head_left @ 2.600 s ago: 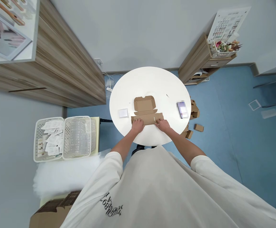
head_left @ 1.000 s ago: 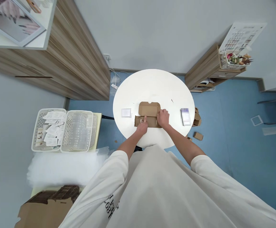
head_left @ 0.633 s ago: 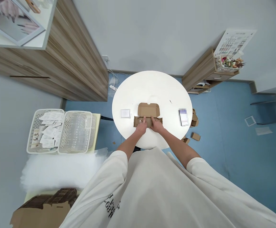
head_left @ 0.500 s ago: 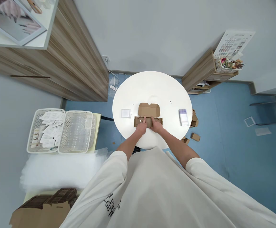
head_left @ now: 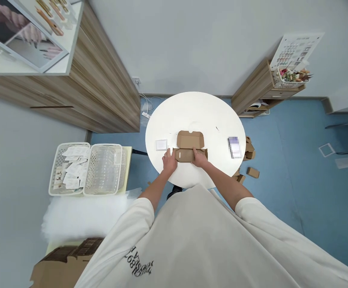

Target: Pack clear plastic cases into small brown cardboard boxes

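Observation:
A brown cardboard box (head_left: pixel 186 155) lies on the white round table (head_left: pixel 192 108), its lid (head_left: pixel 190 140) folded back toward the wall. Inside the tray part is a small white mark or slip. At its left end is my left hand (head_left: pixel 169 161), fingers stretched and apart, touching the side flap. My right hand (head_left: pixel 199 158) grips the front wall near the right end, with a finger or thumb reaching inside. Left of the box lies a small white packet (head_left: pixel 161 145). A purple-and-white pack (head_left: pixel 234 147) rests near the table's right edge.
Two white plastic baskets (head_left: pixel 52 176) stand at the left, one with many paper slips, the other with clear packaging. Below them are white wrapping sheets (head_left: pixel 81 216) and flat cardboard (head_left: pixel 63 264). Small cardboard boxes (head_left: pixel 253 172) lie on the floor right of the table.
My left hand has moved left from the box's front middle to its left end, uncovering the white mark. My right hand stays on the front wall. The view has shifted slightly.

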{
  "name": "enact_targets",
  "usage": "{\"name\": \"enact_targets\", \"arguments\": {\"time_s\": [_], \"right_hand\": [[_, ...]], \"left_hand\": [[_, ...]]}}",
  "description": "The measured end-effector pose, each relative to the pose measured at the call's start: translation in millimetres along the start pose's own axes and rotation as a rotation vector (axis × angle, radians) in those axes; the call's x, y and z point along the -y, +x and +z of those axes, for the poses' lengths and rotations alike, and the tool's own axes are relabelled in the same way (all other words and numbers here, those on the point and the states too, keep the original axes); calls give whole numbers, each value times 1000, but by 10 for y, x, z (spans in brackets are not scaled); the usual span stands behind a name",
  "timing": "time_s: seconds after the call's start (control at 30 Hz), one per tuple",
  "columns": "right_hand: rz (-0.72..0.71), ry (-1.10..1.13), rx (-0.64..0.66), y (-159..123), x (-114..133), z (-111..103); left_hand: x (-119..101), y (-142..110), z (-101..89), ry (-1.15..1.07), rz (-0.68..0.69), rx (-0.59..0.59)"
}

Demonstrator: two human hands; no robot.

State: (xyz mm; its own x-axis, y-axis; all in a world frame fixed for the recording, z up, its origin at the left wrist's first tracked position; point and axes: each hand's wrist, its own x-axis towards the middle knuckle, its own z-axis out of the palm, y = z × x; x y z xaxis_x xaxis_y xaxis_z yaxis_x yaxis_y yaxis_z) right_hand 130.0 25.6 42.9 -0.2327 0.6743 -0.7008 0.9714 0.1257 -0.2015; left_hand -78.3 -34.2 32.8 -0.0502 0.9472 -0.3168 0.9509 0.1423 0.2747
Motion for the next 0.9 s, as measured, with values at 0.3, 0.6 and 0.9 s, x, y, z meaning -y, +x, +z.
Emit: {"name": "enact_targets", "arguments": {"time_s": [0.3,0.6,0.9], "right_hand": [[-1,-7,-5,-37,9,12],[-1,3,0,-1,-2,8],[-5,7,0,-14,15,-10]], "left_hand": [[-93,247,105,13,-4,90],[-97,257,141,-35,5,166],[-258,16,160,-10,250,103]]}}
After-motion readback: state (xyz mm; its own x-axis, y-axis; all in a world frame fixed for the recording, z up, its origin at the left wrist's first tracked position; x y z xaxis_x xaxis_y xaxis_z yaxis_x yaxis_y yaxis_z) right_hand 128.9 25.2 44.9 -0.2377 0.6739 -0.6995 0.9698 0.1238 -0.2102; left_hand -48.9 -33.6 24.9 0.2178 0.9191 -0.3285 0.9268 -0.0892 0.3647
